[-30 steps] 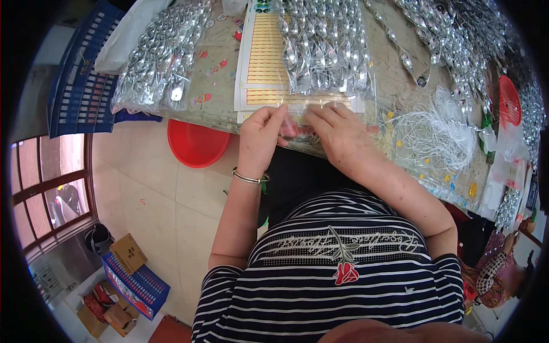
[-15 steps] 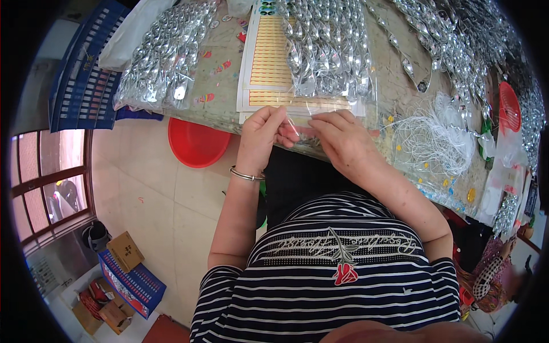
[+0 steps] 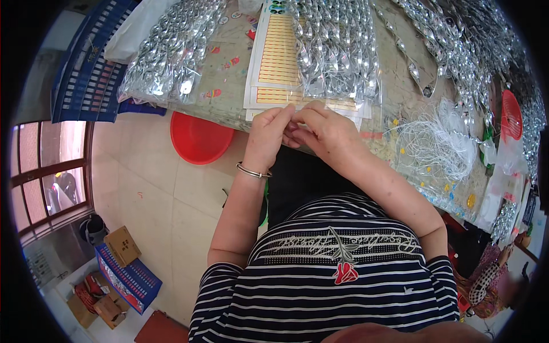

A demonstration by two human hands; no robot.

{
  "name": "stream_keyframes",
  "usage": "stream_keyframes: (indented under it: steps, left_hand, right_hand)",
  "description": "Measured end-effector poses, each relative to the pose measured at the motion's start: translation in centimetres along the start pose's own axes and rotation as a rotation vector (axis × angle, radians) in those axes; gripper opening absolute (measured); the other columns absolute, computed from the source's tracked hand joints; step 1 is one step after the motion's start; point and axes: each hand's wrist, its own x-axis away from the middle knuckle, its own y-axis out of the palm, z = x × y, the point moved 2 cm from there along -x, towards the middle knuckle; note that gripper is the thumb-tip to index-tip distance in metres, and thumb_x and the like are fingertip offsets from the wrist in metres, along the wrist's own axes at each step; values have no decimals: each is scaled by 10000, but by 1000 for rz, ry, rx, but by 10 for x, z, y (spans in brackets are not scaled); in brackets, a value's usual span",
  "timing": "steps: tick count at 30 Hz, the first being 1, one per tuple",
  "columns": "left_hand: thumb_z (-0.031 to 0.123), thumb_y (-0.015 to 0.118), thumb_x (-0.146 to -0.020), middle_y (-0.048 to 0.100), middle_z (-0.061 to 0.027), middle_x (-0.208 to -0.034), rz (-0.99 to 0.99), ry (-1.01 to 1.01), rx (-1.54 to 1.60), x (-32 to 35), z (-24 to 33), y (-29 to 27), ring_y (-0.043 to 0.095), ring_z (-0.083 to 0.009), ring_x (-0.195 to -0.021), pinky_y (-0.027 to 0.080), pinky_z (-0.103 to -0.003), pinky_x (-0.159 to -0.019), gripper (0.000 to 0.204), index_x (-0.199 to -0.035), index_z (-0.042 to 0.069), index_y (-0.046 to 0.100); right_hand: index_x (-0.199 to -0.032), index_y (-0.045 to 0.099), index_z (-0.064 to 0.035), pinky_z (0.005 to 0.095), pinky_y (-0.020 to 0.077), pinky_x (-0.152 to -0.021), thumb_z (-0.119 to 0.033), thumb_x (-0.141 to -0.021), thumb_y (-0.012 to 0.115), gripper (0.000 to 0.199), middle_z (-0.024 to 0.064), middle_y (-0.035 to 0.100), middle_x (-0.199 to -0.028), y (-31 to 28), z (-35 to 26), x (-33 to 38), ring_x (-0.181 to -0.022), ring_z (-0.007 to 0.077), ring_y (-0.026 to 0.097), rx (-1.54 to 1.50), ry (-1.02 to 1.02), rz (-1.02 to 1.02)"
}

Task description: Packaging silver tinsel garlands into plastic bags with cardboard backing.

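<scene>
At the table's near edge my left hand (image 3: pixel 266 136), with a bangle at its wrist, is closed, thumb and fingers pinched together. My right hand (image 3: pixel 331 134) meets it there, its fingertips curled in against the left ones. Whatever they pinch is small or thin and hidden by the fingers. Just beyond them lies a clear plastic bag (image 3: pixel 337 57) packed with silver twisted foil strips, its transparent edge close to my fingertips. Under the bag are white sheets (image 3: pixel 274 57) printed with yellow and red rows.
Another bag of silver strips (image 3: pixel 166 57) lies at the left, near a blue basket (image 3: pixel 86 68). White string (image 3: pixel 443 143) sits in a tangle at the right, with loose silver strips (image 3: pixel 463 51) and a red basket (image 3: pixel 511 114) beyond. A red basin (image 3: pixel 200 137) stands below the table's edge.
My right hand has moved left to meet my left hand, closing the gap between them. The thin clear strip seen between my fingers before is now hidden.
</scene>
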Motion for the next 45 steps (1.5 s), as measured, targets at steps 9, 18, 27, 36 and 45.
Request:
stream_keyframes:
  steps: [9,18,27,36,45]
  left_hand:
    - [258,546,-961,660,-67,-753,1,-17,0,-2,1,1,643,-129,-614,524,-231,-528,303,-843,-2,648]
    - [265,557,-956,643,-66,-726,4,13,-6,1,0,3,642,-128,-605,525,-230,-536,318,-814,-7,639]
    - [286,594,-946,625,-52,-687,43,3,17,6,5,0,598,-103,-554,498,-217,-512,316,-756,33,606]
    - [313,566,-957,630,-68,-679,38,46,-52,2,2,1,617,-125,-536,490,-212,-484,344,-758,33,590]
    - [319,561,-960,603,-43,-651,36,44,-86,5,2,-1,603,-117,-528,462,-207,-473,347,-763,36,596]
  right_hand:
    - [-906,614,-93,401,513,-624,-112,-809,666,111,95,585,-862,4,-1,-5,-735,309,628,129,19,-32]
    - [-839,567,-40,428,488,-639,-79,-819,654,97,132,574,-817,3,2,-1,-747,365,604,-10,30,-23]
    - [-831,550,-25,302,436,-598,-55,-831,686,139,71,526,-768,-9,-9,29,-648,197,524,-361,56,-181]
    - [-935,616,-49,344,506,-601,-58,-831,671,118,94,600,-880,-4,-2,9,-694,263,629,-66,32,53]
    - [-855,563,-29,342,484,-588,-25,-831,636,77,109,568,-829,1,8,10,-676,282,596,-126,-2,-34]
